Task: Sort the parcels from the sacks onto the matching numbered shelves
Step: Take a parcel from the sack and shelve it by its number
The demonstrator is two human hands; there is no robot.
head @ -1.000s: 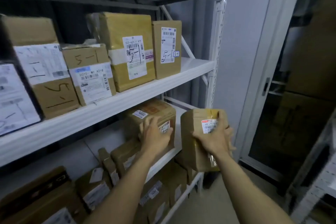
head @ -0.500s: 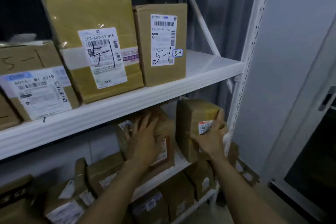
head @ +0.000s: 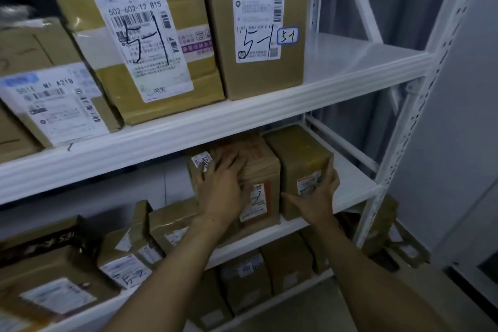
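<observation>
A small brown parcel [head: 299,159] with a white and red label stands on the middle shelf [head: 353,191], right beside a larger brown parcel [head: 258,167]. My right hand [head: 315,199] grips the small parcel from the front, thumb at its lower left and fingers round its right edge. My left hand [head: 223,183] lies flat with spread fingers on the front and top of the larger parcel. The two parcels touch side by side.
On the upper shelf [head: 350,73] stand tall parcels marked 5-1 [head: 258,21] [head: 140,35]. More parcels lie to the left on the middle shelf, one marked 5-2 [head: 126,264], and others below. A white perforated upright [head: 398,159] bounds the rack on the right.
My right hand has moved the small parcel in under the upper shelf and set it on the middle shelf against the larger parcel. My left hand stays on the larger parcel. The view has moved closer.
</observation>
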